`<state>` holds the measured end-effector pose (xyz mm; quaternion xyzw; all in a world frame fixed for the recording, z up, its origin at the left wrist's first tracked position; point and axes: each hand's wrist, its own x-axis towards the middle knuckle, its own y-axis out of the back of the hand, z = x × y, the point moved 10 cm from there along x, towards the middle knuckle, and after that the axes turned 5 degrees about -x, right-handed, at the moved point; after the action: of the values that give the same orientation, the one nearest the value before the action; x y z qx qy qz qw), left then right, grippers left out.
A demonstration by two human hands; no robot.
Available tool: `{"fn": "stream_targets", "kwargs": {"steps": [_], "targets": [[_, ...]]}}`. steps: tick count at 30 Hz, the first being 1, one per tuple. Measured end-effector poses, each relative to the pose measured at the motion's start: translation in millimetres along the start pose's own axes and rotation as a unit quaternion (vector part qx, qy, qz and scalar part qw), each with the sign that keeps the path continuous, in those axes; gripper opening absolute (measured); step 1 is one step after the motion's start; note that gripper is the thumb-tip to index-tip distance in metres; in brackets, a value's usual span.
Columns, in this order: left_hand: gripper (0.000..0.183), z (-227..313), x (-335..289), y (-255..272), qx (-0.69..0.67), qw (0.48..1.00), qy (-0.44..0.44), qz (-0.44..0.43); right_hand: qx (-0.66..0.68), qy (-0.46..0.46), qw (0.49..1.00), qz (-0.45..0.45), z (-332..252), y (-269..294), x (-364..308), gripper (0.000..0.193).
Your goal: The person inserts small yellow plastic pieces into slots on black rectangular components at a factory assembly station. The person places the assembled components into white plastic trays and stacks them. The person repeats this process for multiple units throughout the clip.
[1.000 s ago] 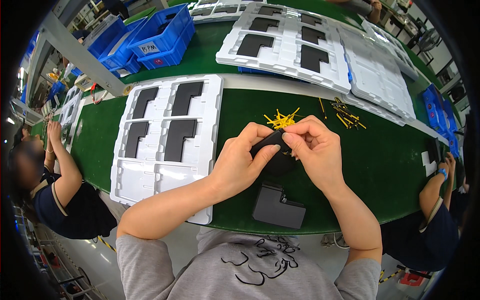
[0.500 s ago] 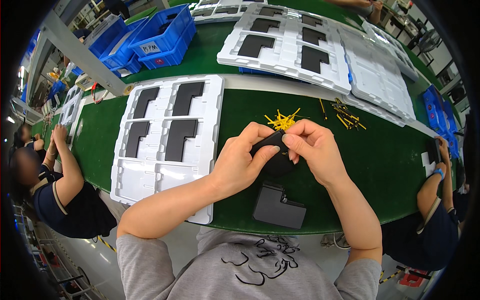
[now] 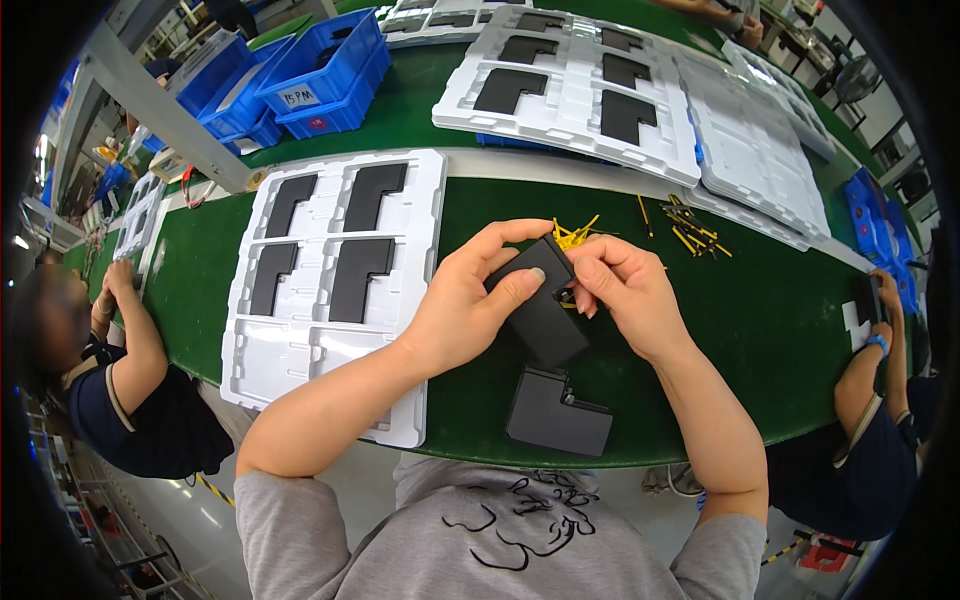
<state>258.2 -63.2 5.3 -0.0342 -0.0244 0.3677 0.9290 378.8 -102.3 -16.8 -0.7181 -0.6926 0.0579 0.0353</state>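
Observation:
My left hand (image 3: 470,290) is closed on a black L-shaped battery (image 3: 545,315), thumb flat on its face and fingers behind. The battery is tilted above the table, its broad end toward me. At its inner notch, my right hand (image 3: 625,290) pinches with thumb and fingertips; a small dark and yellowish bit shows there, too small to make out. Just below lies a second L-shaped battery (image 3: 560,415) on the green mat. Beyond my fingertips is a small heap of yellow strips (image 3: 570,235), partly hidden by the hands and the held battery.
A white tray (image 3: 275,345) with several batteries lies at left. Black-and-yellow strips (image 3: 695,230) lie at right. Stacked white trays (image 3: 590,75) stand further back, blue bins (image 3: 325,80) at back left. Co-workers sit at left (image 3: 130,380) and right (image 3: 850,440).
The held battery has turned so its broad face now shows, hanging down toward me. My left fingers have spread up along its top edge. My right hand stays at its notch.

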Motion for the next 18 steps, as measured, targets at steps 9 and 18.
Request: {"fn": "stream_targets", "kwargs": {"steps": [9, 18], "targets": [[0.038, -2.8, 0.8, 7.9, -0.013, 1.000, 0.021, 0.007, -0.227, 0.160, 0.961, -0.005, -33.0, -7.4, -5.4, 0.020], [0.040, -14.0, -2.2, 3.8, -0.088, 0.995, 0.053, -0.019, -0.272, 0.154, 0.950, -0.007, -38.4, -2.6, -8.8, 0.015]]}}
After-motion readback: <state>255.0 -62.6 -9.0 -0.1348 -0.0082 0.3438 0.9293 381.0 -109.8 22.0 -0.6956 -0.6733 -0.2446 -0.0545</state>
